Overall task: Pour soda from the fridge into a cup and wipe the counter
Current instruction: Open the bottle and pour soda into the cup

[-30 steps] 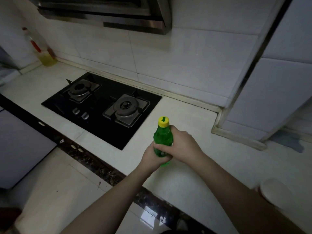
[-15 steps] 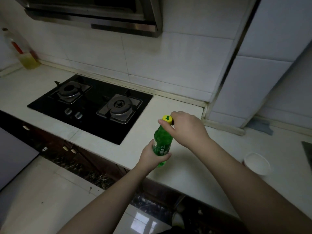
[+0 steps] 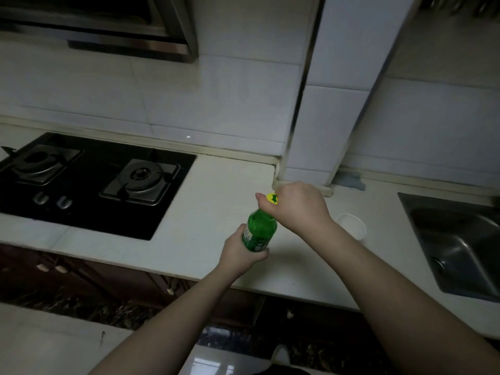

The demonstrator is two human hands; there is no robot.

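The bottle (image 3: 260, 230) is clear green, with a white patch on its label at the left side. Its cap (image 3: 272, 198) is bright yellow with a dark green star-like mark on top. The cup (image 3: 351, 223) to the right is white. The counter (image 3: 216, 190) is off-white, and the wall tiles (image 3: 232, 104) behind are white with pale grout lines. The hob (image 3: 89, 182) at left is glossy black with grey metal burners and silver knobs. The sink (image 3: 457, 239) at right is dark grey steel. A cloth (image 3: 349, 179) at the far wall looks blue-grey.
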